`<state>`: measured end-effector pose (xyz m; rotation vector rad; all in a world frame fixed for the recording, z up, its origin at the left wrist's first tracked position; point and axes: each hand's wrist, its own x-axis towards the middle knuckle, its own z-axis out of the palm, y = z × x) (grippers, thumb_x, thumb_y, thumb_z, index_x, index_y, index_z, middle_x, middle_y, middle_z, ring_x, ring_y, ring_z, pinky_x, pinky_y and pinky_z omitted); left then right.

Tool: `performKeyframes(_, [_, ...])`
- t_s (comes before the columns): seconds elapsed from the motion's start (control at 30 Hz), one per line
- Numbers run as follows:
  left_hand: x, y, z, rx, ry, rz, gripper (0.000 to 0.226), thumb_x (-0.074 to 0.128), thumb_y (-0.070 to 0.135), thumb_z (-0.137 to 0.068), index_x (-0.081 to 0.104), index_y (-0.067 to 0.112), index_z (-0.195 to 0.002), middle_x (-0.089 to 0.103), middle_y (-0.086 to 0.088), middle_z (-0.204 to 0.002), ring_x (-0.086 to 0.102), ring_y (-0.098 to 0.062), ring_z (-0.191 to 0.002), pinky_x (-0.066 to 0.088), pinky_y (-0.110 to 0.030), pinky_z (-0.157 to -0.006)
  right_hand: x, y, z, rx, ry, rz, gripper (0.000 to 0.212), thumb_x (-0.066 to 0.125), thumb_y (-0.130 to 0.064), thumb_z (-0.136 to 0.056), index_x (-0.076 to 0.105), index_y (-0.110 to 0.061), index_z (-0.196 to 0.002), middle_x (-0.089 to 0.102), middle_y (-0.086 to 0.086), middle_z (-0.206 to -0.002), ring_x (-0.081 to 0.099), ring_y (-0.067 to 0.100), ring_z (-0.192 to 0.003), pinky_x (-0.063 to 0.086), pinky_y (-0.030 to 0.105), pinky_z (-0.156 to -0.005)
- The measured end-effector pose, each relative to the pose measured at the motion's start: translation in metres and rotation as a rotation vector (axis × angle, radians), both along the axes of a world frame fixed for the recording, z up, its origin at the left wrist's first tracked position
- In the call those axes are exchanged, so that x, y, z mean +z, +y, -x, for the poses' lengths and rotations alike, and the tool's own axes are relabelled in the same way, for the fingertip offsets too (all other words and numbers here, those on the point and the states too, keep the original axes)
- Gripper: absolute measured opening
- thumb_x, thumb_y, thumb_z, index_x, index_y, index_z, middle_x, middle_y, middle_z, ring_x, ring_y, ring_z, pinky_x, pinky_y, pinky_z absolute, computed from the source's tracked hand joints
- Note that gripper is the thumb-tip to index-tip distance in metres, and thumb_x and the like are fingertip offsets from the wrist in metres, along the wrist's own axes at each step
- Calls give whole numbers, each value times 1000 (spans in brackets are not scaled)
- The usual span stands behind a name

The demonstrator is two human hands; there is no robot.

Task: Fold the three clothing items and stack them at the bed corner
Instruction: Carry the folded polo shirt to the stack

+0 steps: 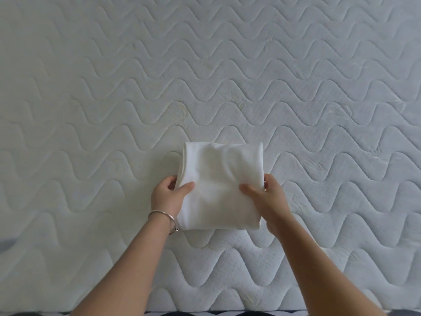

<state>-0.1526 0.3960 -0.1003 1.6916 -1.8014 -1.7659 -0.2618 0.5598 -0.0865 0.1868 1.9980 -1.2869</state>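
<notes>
A white garment point(219, 176), folded into a thick rectangle, is held over the middle of the quilted mattress point(227, 71). My left hand point(167, 197) grips its left edge, thumb on top and fingers underneath. My right hand point(266, 199) grips its right edge the same way. A silver bangle point(163, 216) circles my left wrist. No other clothing item shows in the head view.
The pale mattress with wavy stitching fills nearly the whole view. Its near edge runs along the bottom, where a strip of dark patterned floor point(205, 313) shows. A small grey patch point(6, 244) sits at the far left edge.
</notes>
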Motion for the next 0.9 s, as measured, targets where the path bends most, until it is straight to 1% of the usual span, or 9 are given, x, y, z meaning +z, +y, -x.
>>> performKeyframes(0.1, [27,3,-8,-10,103,-78,20,72,5,-74,64,21,-83,68,-5,-88,63,-25,-82,51,-39,-80,28,13,-12,-52,30,37,23,70,-18,-77,56,-30,-91,64,0,-100,63,19,-90,55,43,-79])
performKeyframes(0.23, [82,12,-19,-127,218,-81,24,71,3,-75,60,22,-84,67,-7,-91,62,-25,-83,50,-38,-81,85,40,-37,-113,93,100,25,67,-12,-79,58,-26,-98,66,-1,-98,65,15,-84,53,28,-64])
performKeyframes(0.33, [134,26,-27,-256,311,-97,22,70,3,-76,60,18,-89,67,-9,-93,62,-23,-81,50,-36,-78,138,63,-62,-218,185,114,26,69,-14,-79,57,-30,-95,66,-6,-96,65,12,-81,52,23,-60])
performKeyframes(0.4, [169,39,-34,-356,354,-96,23,72,6,-75,60,16,-91,67,-8,-95,63,-22,-81,51,-36,-77,174,82,-82,-299,244,104,27,71,-19,-78,57,-32,-97,67,-4,-95,66,13,-81,55,27,-61])
performKeyframes(0.5, [218,66,-40,-498,409,-79,29,78,13,-70,61,15,-94,68,-6,-97,65,-22,-83,53,-37,-77,219,118,-116,-417,320,97,30,72,-23,-77,58,-33,-101,70,-1,-95,69,14,-78,58,38,-69])
performKeyframes(0.6, [262,103,-43,-630,469,-89,24,73,9,-74,60,19,-91,67,-3,-93,64,-17,-78,53,-30,-70,254,157,-153,-534,373,103,32,73,-27,-77,57,-37,-104,71,0,-96,70,14,-78,58,44,-72])
performKeyframes(0.77, [310,181,-47,-870,525,-139,24,72,5,-74,60,20,-88,66,0,-92,63,-17,-78,53,-30,-71,293,229,-211,-772,437,129,35,74,-27,-77,57,-43,-103,70,-3,-99,69,14,-87,57,43,-75])
performKeyframes(0.83, [321,217,-45,-972,536,-158,23,72,5,-73,61,21,-85,67,0,-91,63,-15,-76,51,-27,-68,303,260,-228,-867,454,147,37,74,-23,-78,57,-36,-108,69,1,-102,68,18,-89,57,44,-75])
performKeyframes(0.9, [329,255,-44,-1063,531,-188,23,74,5,-72,62,20,-85,68,-3,-93,63,-16,-76,51,-27,-67,311,292,-243,-959,466,157,35,69,-12,-81,56,-30,-109,69,5,-101,68,21,-86,58,41,-72])
